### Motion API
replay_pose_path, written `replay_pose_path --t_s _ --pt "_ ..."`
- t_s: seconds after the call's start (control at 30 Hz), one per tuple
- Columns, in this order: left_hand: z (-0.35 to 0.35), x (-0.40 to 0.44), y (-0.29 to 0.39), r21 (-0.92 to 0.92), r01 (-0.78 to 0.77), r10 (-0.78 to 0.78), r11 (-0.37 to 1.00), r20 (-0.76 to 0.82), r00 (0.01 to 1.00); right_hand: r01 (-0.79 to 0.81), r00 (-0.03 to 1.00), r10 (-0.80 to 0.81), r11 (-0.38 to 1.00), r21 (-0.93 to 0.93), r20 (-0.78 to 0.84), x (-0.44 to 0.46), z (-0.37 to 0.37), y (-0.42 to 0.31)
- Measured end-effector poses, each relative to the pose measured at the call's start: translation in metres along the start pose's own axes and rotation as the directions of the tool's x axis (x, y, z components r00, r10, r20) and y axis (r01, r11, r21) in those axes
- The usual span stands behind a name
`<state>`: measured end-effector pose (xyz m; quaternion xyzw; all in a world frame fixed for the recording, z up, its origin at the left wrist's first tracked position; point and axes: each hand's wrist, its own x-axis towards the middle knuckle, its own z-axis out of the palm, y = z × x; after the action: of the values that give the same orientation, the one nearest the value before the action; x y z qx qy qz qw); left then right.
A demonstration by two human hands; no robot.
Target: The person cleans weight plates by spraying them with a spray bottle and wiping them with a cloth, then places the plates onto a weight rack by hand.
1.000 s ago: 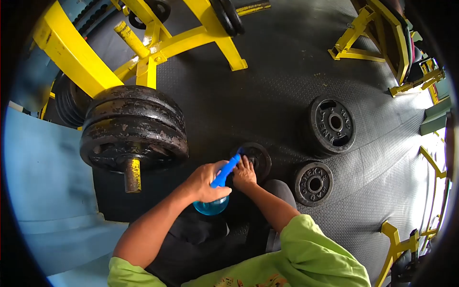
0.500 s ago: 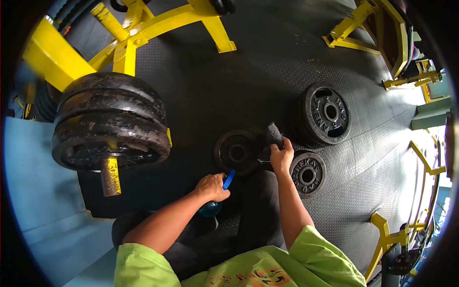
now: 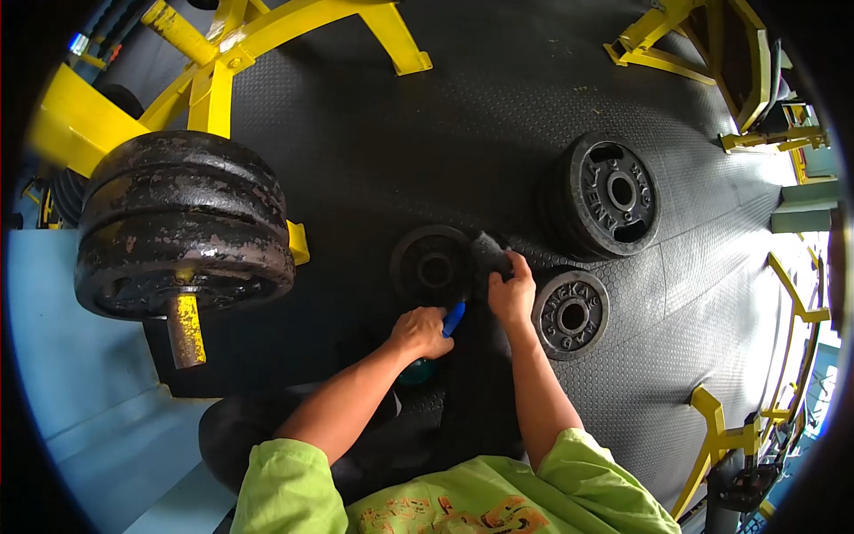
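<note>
My left hand (image 3: 422, 333) is closed around a spray bottle with a blue nozzle (image 3: 455, 318); part of its teal body shows below my wrist. The nozzle points up toward the dark grey cloth (image 3: 487, 253), which my right hand (image 3: 512, 289) grips between thumb and fingers. Just beyond my left hand, a black weight plate (image 3: 405, 267) lies flat on the floor. To the right of my right hand is a smaller black plate (image 3: 549, 331) with raised lettering. Farther off sits a stack of larger plates (image 3: 647, 200).
At left, several worn black plates (image 3: 182, 191) hang on a yellow peg (image 3: 187, 334) beside a pale blue wall (image 3: 67, 338). A yellow frame (image 3: 294, 34) stands at the upper left, another (image 3: 640, 53) at the upper right. Black textured rubber matting (image 3: 356, 151) covers the floor.
My left hand has moved up and right with the spray bottle, closer to the cloth. My right hand has shifted slightly left with the cloth. The view has tilted a little.
</note>
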<state>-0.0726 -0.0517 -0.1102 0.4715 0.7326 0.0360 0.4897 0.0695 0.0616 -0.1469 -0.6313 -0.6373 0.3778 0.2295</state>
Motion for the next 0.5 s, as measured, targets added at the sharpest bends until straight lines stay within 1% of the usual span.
replay_pose_path --t_s 0.03,0.07,0.1,0.13,0.17,0.2,0.27,0.3,0.33,0.4,0.43,0.47,0.5 --pt "-0.001 -0.001 -0.002 0.015 -0.034 0.034 0.999 -0.016 0.999 0.071 0.997 -0.067 0.992 -0.104 0.047 0.001 0.008 -0.001" --pt "-0.002 0.0 -0.008 0.015 -0.026 0.026 1.0 -0.022 0.999 0.147 0.987 -0.129 0.968 -0.201 0.098 0.002 0.015 -0.003" --pt "-0.002 0.0 -0.017 0.011 -0.061 0.061 0.998 -0.089 0.994 0.099 0.982 -0.055 0.965 -0.245 0.181 0.0 0.022 -0.014" --pt "-0.007 -0.003 -0.022 0.009 -0.097 0.097 0.995 -0.154 0.983 0.129 0.976 -0.057 0.929 -0.347 0.211 -0.009 0.03 -0.025" --pt "-0.014 -0.007 -0.028 0.039 -0.097 0.102 0.995 -0.158 0.982 0.2 0.957 -0.048 0.824 -0.529 0.286 -0.021 0.047 -0.02" --pt "-0.016 -0.01 -0.038 0.044 -0.095 0.1 0.995 -0.159 0.982 0.274 0.935 -0.023 0.681 -0.679 0.354 -0.033 0.069 -0.007" --pt "-0.022 -0.015 -0.057 0.091 -0.17 0.192 0.981 -0.38 0.905 0.453 0.887 -0.096 0.383 -0.805 0.452 -0.054 0.118 0.031" --pt "-0.027 -0.019 -0.062 0.173 -0.129 0.191 0.976 -0.41 0.892 0.411 0.893 -0.019 0.445 -0.795 0.451 -0.062 0.106 0.004" --pt "-0.033 -0.023 -0.065 0.177 -0.13 0.194 0.976 -0.416 0.888 0.412 0.894 -0.027 0.447 -0.794 0.448 -0.056 0.102 -0.001" --pt "-0.041 -0.032 -0.075 0.18 -0.044 0.145 0.983 -0.594 0.791 0.164 0.965 0.02 0.734 -0.659 0.262 -0.033 0.091 -0.005" --pt "-0.042 -0.031 -0.088 0.143 0.013 0.079 0.99 -0.618 0.782 0.145 0.972 -0.001 0.794 -0.591 0.237 -0.015 0.082 -0.009" --pt "-0.044 -0.03 -0.099 0.141 0.018 0.074 0.99 -0.62 0.781 0.235 0.967 -0.136 0.796 -0.558 0.214 0.001 0.087 0.0" --pt "-0.045 -0.029 -0.107 0.03 0.033 -0.003 0.999 -0.692 0.721 0.257 0.962 -0.153 0.783 -0.567 0.224 0.007 0.092 -0.004"
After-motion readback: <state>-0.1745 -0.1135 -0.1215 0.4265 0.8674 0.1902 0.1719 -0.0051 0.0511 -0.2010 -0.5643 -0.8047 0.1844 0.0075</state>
